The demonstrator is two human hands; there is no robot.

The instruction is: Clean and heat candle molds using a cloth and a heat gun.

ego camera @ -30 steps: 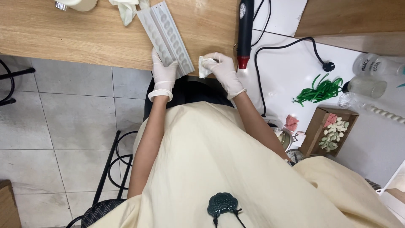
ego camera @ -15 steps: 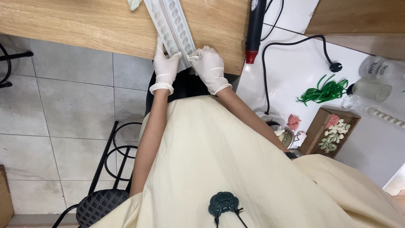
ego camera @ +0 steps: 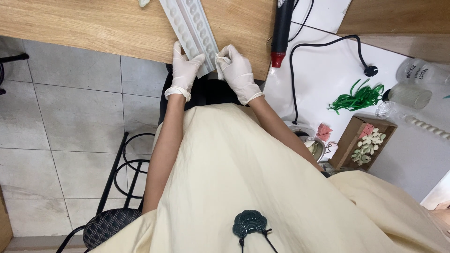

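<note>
We are gripping the white silicone mould with our left hand; our right hand is pinching a small white wad, and the overhanging mould may be slipping off the wooden table.

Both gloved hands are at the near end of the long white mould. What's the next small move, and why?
Probably wipe the nearest cavities: the left hand steadies the white mould at the wooden table edge, and the right hand pinches a small white wad against that end.

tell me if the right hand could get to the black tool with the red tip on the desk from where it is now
Probably yes. The right hand rests at the lower end of the white mould, and the black tool lies just beside it on the same wooden desk, with bare desk between them.
</note>
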